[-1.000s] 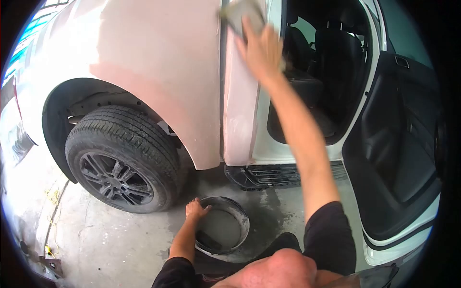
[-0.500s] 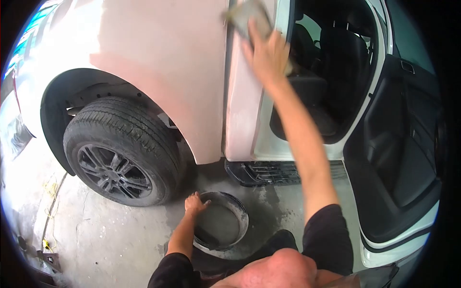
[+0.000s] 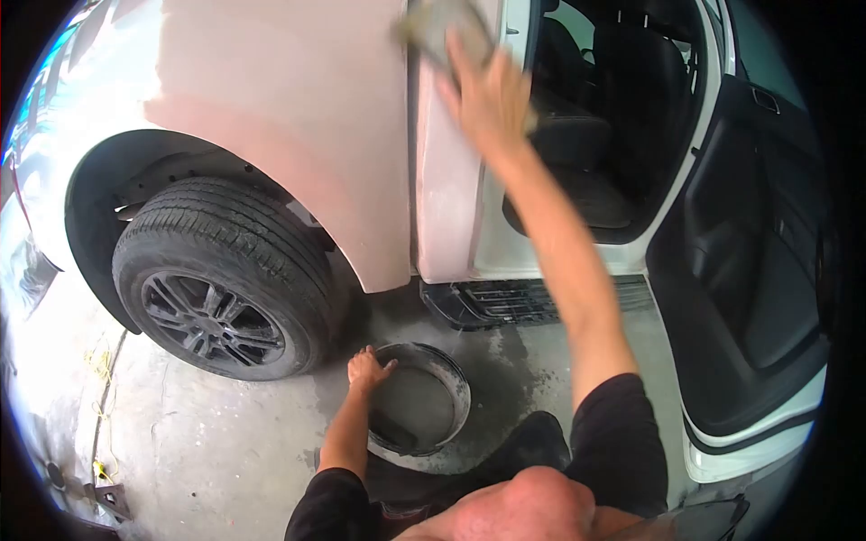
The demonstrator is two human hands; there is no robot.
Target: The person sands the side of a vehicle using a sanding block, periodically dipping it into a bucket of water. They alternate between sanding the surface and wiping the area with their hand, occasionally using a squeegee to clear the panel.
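Observation:
My right hand (image 3: 492, 99) is raised at the top centre, wrapped round a blurred grey-brown pad (image 3: 442, 32). The pad lies against the whitish-pink body panel (image 3: 448, 180) beside the open door frame. Low in the view, my left hand (image 3: 368, 370) grips the left rim of a round dark basin (image 3: 462, 397) on the floor. Greyish liquid fills the basin's bottom. Left of the right hand spreads the car's pink and white fender panel (image 3: 289, 108).
A wheel (image 3: 216, 279) stands at the left under the arch. The black side step (image 3: 514, 304) juts out below the doorway. An open door (image 3: 749, 270) reaches along the right side. A yellow cord (image 3: 101, 406) lies on the concrete floor.
The view has shifted slightly, so the car appears a little further left and higher. My right hand and the pad appear slightly further left; my left hand stays on the basin's rim.

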